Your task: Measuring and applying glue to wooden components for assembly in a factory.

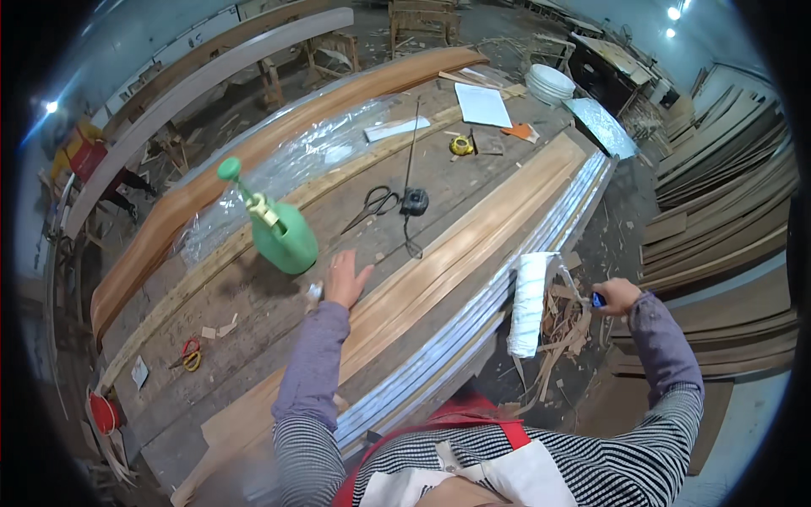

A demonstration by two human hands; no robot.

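My right hand [618,297] is closed around the blue handle [599,299] of a paint roller, held out to the right beyond the bench edge. The roller's white sleeve [530,304] hangs nearly upright over the floor. With fingers spread, my left hand [345,280] rests at the far edge of a long light-brown wooden board [460,253]. Beside it stands a green pump spray bottle [285,241]. Black scissors [372,207] and a black tape measure [414,201] lie farther off. Along the board's near side run silvery wrapped strips [439,338].
A curved wooden moulding [169,221] and clear plastic film [279,182] lie along the bench's far side. Stacked boards [718,203] stand at the right, wood scraps [566,329] on the floor below the roller. A person [84,156] is at the far left.
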